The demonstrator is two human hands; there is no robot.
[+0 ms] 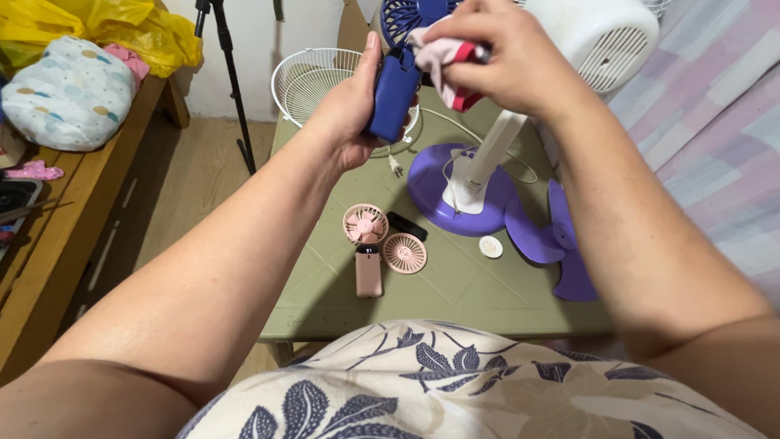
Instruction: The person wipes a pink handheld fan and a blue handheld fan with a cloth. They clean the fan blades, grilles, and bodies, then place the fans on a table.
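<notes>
1. A green worktop (455,293) is carrying a dismantled purple and white stand fan (471,175).
2. The left hand (349,106), fingers clamped, is holding a blue handheld fan (394,93) above it, long axis upright, head pointing up and away.
3. The right hand (504,53), fingers pinched together, is pressing a pink cloth (443,61) against it.

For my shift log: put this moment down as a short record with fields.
left hand: left hand grips the blue handheld fan by its handle
right hand: right hand presses a pink and white cloth against the fan
table: green table holds a pink handheld fan, its loose pink grille, a purple blade
stand fan: purple base, white wire guard behind
</notes>
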